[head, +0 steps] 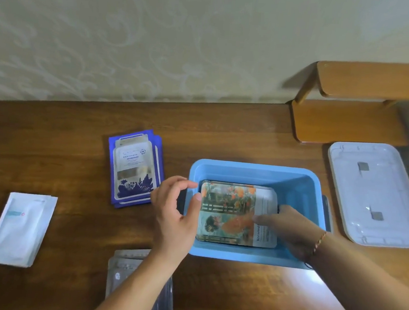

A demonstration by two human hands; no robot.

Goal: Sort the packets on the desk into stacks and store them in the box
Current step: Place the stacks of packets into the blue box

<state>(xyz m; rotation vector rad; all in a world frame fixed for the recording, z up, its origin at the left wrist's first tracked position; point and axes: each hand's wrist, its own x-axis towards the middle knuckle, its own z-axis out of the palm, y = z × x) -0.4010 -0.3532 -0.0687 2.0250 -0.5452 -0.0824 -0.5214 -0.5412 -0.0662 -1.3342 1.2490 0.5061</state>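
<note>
Table (224, 137): brown wood, carrying a blue box (247, 254).
Right hand (290, 231): fingers lying straight, pressing the floral packets (228, 213) inside.
Left hand (177, 211): hovering, relaxed, holding nothing.

We look from our one head-worn camera, forward and steeply down onto the wooden desk (225, 132), close above the blue box (253, 169), the wall (158, 41) filling the top.
</note>
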